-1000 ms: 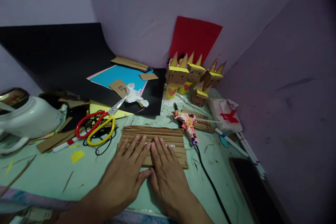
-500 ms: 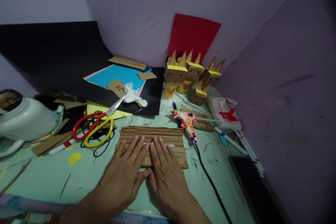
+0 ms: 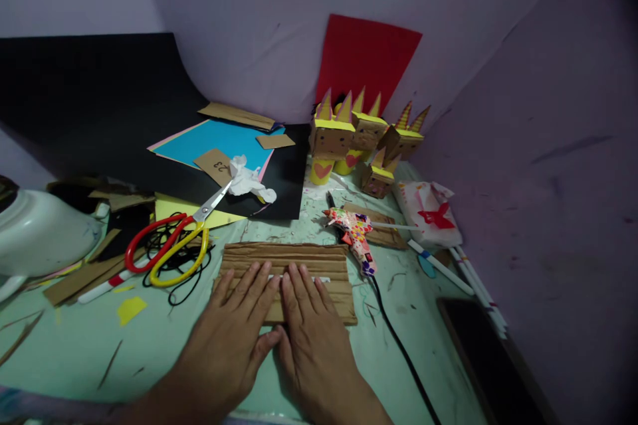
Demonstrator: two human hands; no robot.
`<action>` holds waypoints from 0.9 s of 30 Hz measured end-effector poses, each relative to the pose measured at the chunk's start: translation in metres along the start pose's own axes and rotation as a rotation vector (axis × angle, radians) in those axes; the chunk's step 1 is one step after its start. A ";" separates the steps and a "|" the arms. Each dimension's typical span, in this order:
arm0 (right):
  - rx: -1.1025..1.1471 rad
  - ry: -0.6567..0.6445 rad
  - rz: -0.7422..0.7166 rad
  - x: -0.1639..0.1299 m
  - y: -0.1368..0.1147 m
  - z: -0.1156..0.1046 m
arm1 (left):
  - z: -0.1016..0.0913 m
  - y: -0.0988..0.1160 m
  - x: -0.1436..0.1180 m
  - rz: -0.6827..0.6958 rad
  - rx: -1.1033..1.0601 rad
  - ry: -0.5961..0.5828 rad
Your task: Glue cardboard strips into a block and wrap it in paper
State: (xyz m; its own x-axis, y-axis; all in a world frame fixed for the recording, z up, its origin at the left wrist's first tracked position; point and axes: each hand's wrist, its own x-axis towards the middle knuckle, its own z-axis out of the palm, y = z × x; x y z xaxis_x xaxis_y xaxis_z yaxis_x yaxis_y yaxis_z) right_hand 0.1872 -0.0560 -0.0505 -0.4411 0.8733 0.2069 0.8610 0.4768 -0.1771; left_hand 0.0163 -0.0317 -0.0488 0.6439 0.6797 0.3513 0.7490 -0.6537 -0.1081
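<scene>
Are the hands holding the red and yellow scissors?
No, the left hand and the right hand lie flat on the ridged cardboard, while the scissors lie apart, off to the left.

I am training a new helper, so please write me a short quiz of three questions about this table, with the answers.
1. True or false: fingers of both the left hand and the right hand rest on the cardboard.
2. What lies just to the right of the cardboard?
A) a hammer
B) a glue gun
C) a spoon
3. Fill in: the scissors have one red handle and one ____ handle.

Key: 1 true; 2 B; 3 yellow.
</scene>
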 end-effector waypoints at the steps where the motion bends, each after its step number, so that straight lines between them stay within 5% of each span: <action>1: -0.002 0.006 0.003 0.000 0.000 0.001 | 0.000 0.000 0.000 0.004 0.000 0.006; 14: -0.106 0.074 -0.044 0.002 0.003 0.003 | 0.001 -0.006 -0.001 0.052 -0.021 0.051; 21: -0.104 0.260 0.039 0.001 0.005 0.032 | 0.023 -0.011 -0.011 0.048 -0.068 0.108; 24: -0.074 0.351 0.041 -0.002 0.006 0.043 | 0.031 -0.023 -0.019 0.132 -0.093 0.035; 27: -0.066 0.259 0.076 -0.007 0.005 0.046 | 0.034 -0.038 -0.022 0.260 -0.081 0.001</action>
State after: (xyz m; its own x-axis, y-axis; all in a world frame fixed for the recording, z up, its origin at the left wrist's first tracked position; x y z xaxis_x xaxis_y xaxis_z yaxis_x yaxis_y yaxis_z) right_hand 0.1825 -0.0547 -0.0974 -0.3027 0.8477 0.4357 0.9075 0.3961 -0.1401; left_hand -0.0209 -0.0111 -0.0843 0.8128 0.4854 0.3221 0.5437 -0.8307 -0.1200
